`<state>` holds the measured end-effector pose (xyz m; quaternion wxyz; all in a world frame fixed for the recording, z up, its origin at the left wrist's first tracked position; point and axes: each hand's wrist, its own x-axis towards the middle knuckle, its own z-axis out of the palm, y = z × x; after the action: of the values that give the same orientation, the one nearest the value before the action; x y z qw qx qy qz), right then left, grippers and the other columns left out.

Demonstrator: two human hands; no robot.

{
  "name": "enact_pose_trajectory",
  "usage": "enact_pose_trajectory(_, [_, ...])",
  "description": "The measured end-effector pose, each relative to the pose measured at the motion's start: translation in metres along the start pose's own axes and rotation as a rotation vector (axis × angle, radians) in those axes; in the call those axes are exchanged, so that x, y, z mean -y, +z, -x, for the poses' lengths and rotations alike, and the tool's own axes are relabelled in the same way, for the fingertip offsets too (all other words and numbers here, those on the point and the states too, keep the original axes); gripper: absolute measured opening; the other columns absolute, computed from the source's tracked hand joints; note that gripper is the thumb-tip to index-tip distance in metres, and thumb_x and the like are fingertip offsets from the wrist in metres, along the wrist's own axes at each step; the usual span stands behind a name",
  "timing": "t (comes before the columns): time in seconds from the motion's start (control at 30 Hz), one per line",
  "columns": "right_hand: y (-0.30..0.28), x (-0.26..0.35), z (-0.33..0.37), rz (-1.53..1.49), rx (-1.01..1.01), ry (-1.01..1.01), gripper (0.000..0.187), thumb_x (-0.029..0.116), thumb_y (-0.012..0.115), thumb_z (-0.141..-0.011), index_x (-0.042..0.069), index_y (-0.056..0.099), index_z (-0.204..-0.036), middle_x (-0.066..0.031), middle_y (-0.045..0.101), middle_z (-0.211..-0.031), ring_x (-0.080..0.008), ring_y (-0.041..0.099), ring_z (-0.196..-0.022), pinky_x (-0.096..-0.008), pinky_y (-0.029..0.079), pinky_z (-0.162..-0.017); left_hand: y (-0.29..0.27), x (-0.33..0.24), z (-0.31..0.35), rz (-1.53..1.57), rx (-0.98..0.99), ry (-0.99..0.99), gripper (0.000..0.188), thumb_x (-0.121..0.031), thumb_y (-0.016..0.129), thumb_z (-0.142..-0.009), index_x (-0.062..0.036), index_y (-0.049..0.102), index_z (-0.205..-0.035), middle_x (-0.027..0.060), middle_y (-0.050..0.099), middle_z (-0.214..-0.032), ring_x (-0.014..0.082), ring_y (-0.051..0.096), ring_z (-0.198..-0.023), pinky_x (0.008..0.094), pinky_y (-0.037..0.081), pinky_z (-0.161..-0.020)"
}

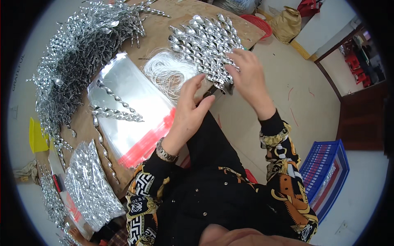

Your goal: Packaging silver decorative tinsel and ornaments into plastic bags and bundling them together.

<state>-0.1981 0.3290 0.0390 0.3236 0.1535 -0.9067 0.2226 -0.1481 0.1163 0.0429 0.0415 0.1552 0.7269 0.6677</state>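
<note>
A row of shiny silver twisted spiral strips (205,43) lies side by side at the table's far right edge. My right hand (249,76) is at the right side of these strips, fingers curved over their edge and thumb apart from them. My left hand (191,108) hovers near the strips' lower end, thumb and fingers spread, holding nothing. A loose coil of thin white string (166,71) lies just left of the strips. Beside my left hand is a stack of clear plastic bags (131,96) with red ends, and a few loose silver spirals (117,112) rest on it.
A large heap of silver spirals (78,61) covers the table's (166,10) left side. A filled clear bag of spirals (91,184) lies at the lower left, near another person's hand (78,237). A red basket (259,25) and a blue crate (322,172) stand to the right.
</note>
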Motion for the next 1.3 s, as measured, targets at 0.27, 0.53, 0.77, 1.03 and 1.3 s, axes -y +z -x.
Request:
enact_pose_trajectory(0.27, [0.017, -0.071, 0.006, 0.098, 0.143, 0.296, 0.059, 0.047, 0.068, -0.087, 0.009, 0.057, -0.131, -0.0123, 0.061, -0.128, -0.0344, 0.053, -0.123, -0.0529, 0.043, -0.097, 0.023, 0.038, -0.025, 0.429, 0.054, -0.348, 0.069, -0.017, 0.065, -0.094, -0.0017, 0.030, -0.152, 0.0187, 0.034, -0.152, 0.0266, 0.039, -0.138, 0.0394, 0.037, -0.110])
enact_pose_trajectory(0.53, [0.021, -0.085, -0.006, 0.065, 0.239, 0.348, 0.054, 0.038, 0.066, -0.090, 0.007, 0.056, -0.133, -0.0155, 0.063, -0.125, -0.0355, 0.056, -0.119, -0.0498, 0.045, -0.096, 0.037, 0.028, -0.058, 0.509, 0.078, -0.357, 0.052, -0.013, 0.063, -0.091, 0.0010, 0.044, -0.137, 0.0079, 0.054, -0.127, 0.0127, 0.053, -0.111, 0.0307, 0.044, -0.091])
enact_pose_trajectory(0.77, [0.026, -0.098, -0.012, 0.049, 0.245, 0.330, 0.047, 0.028, 0.062, -0.092, 0.005, 0.056, -0.133, -0.0191, 0.063, -0.122, -0.0374, 0.058, -0.115, -0.0447, 0.046, -0.098, 0.039, 0.037, -0.085, 0.543, 0.082, -0.465, 0.056, -0.011, 0.061, -0.095, 0.0034, 0.038, -0.144, 0.0105, 0.050, -0.129, 0.0197, 0.051, -0.120, 0.0389, 0.044, -0.102])
enact_pose_trajectory(1.03, [0.024, -0.119, -0.030, 0.036, 0.241, 0.321, 0.041, 0.024, 0.062, -0.091, 0.006, 0.059, -0.128, -0.0175, 0.065, -0.119, -0.0366, 0.060, -0.111, -0.0452, 0.048, -0.093, 0.051, 0.043, -0.119, 0.631, 0.156, -0.454, 0.023, -0.012, 0.060, -0.092, -0.0040, 0.059, -0.114, 0.0029, 0.057, -0.110, 0.0130, 0.055, -0.104, 0.0358, 0.045, -0.096])
enact_pose_trajectory(1.3, [0.010, -0.080, -0.023, -0.046, 0.044, 0.113, 0.035, 0.013, 0.066, -0.088, 0.004, 0.063, -0.121, -0.0167, 0.066, -0.119, -0.0367, 0.060, -0.112, -0.0425, 0.047, -0.095, 0.036, 0.048, -0.114, 0.188, 0.171, -0.299, 0.037, -0.012, 0.059, -0.095, 0.0030, 0.052, -0.127, 0.0102, 0.059, -0.112, 0.0228, 0.060, -0.103, 0.0366, 0.049, -0.092])
